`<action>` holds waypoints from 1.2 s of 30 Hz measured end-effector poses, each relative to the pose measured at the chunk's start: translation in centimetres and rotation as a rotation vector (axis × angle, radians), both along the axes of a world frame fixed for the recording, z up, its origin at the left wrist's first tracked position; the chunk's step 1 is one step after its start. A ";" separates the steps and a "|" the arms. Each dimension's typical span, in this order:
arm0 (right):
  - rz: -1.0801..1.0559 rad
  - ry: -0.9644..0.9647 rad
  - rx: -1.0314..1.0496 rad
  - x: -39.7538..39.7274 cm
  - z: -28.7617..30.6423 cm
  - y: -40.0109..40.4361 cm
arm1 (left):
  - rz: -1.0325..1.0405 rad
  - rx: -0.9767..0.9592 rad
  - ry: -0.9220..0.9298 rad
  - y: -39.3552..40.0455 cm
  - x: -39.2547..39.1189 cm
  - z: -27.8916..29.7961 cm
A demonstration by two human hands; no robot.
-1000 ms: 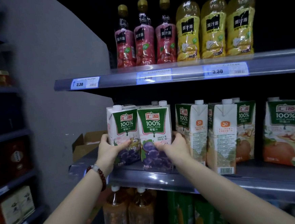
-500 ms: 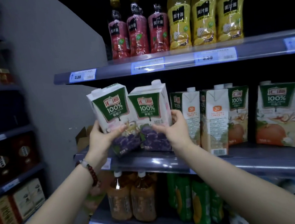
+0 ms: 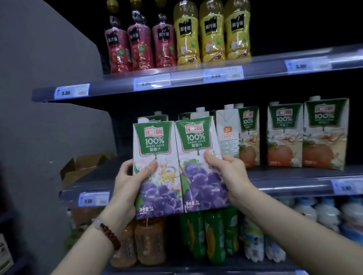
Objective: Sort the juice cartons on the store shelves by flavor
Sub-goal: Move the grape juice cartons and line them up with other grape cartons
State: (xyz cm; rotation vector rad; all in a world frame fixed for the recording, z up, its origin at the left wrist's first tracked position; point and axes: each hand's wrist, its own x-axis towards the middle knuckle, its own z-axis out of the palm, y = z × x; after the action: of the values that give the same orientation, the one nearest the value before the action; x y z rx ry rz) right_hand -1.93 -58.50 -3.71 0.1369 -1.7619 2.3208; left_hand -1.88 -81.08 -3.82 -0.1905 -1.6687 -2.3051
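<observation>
Hands (image 3: 128, 185) (image 3: 229, 172) grip 2 glossy, rectangular grape cartons (image 3: 157, 171) (image 3: 200, 164) side by side.

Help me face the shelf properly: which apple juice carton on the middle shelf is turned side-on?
The leftmost apple juice carton, just behind the right hand. It shows its white text panel; the two cartons on the right face forward.

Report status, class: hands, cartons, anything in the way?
Left hand grips left grape carton; right hand grips right grape carton. Both cartons held upright, side by side, before the middle shelf. More cartons directly behind.
</observation>
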 end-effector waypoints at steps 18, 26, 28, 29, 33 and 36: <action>-0.395 -0.043 -0.015 11.7 -2.0 25.9 | -0.456 0.042 -0.117 27.2 4.0 -1.5; -0.512 -0.087 0.026 18.5 -0.8 39.2 | -0.591 0.042 -0.157 41.2 8.8 -0.9; -0.536 -0.100 0.019 20.3 -0.7 42.1 | -0.606 0.036 -0.157 44.3 10.1 -0.8; -0.554 -0.107 0.014 21.1 -0.6 43.5 | -0.618 0.034 -0.158 45.8 10.7 -0.7; -0.623 -0.119 0.005 24.4 -0.6 48.6 | -0.668 0.024 -0.162 51.5 13.2 -0.6; -0.661 -0.107 -0.023 26.5 -1.0 51.9 | -0.711 0.005 -0.178 55.3 14.5 -0.5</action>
State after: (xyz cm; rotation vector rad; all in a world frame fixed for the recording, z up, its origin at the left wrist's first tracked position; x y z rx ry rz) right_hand 24.54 -6.56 -4.67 -0.5060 -1.5131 1.8806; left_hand 12.62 -25.78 -4.32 -0.6942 -1.9013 -2.8937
